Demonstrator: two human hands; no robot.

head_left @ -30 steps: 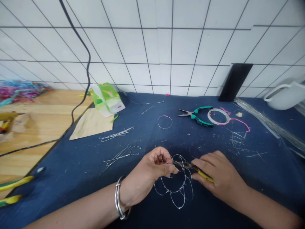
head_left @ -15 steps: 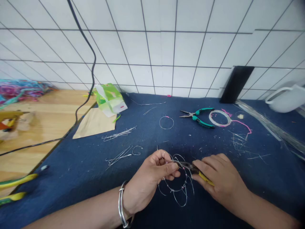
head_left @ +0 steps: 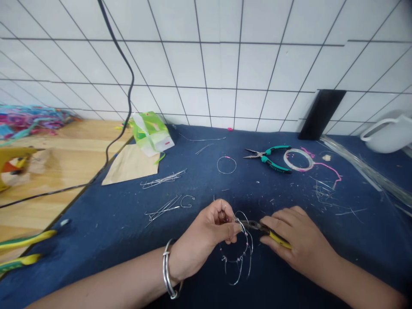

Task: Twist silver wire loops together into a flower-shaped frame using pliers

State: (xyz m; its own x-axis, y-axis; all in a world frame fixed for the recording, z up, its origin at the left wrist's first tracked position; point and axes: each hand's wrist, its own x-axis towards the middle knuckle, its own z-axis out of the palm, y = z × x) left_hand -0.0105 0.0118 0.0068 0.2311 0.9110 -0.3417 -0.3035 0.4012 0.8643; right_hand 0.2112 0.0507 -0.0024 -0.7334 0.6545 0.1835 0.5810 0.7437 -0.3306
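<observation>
One wire ring (head_left: 247, 243) with little pink beads (head_left: 238, 259) hangs from your left hand (head_left: 206, 234), pinched between thumb and fingers. It is in the middle of the near side, between your two hands, over the blue cloth (head_left: 122, 240). Your left hand is the nearer one, since it touches the ring. The ring looks longest from your left fingertips down toward the near edge, and thin wire loops (head_left: 240, 270) poke out to the near side and the right. You can't tell if it touches the cloth.

Your right hand (head_left: 294, 234) is curled around the yellow-handled pliers (head_left: 264, 228). They lie almost left to right, and their nose points left, at the far part of the ring, right by your left fingertips. You can't tell if the tips bite the wire.

Past your hands, a small ring (head_left: 226, 173) lies on the cloth, with teal pliers (head_left: 264, 159) to its right. To the left are some bent wires (head_left: 164, 177). At the far side is a white tiled wall (head_left: 257, 64).
</observation>
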